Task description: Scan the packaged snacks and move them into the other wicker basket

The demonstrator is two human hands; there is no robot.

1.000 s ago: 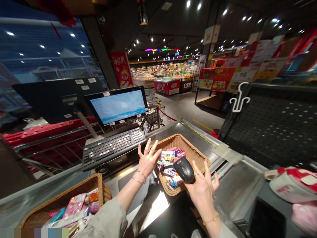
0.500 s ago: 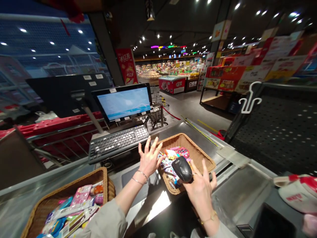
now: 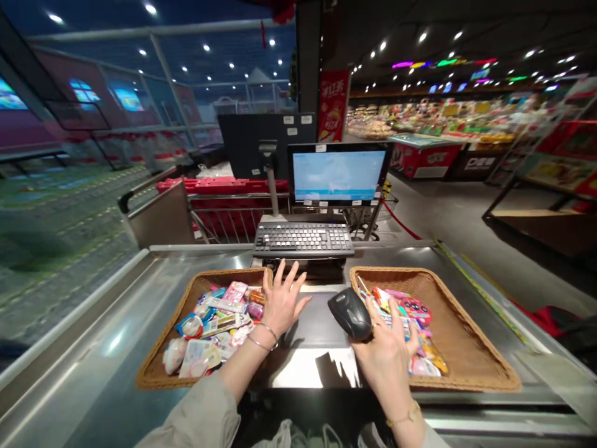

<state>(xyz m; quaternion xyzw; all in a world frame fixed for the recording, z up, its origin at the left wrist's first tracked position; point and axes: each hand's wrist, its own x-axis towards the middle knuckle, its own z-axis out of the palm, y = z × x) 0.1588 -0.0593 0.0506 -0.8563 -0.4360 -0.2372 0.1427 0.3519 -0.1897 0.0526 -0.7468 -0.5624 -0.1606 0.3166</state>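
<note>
My left hand is open with fingers spread, hovering between the left wicker basket of small colourful packets and the flat scanner plate. My right hand holds a black handheld barcode scanner against the thumb side, with the other fingers stretched out over the packets in the right wicker basket. Bracelets ring my left wrist, and a gold one my right.
A grey keyboard and a lit monitor stand behind the baskets on the steel checkout counter. Red shopping carts are parked beyond the counter. Store aisles and displays lie to the right.
The view has swung left, so both baskets now lie side by side in front. My left hand has moved from the right basket toward the left one; the right still holds the scanner.
</note>
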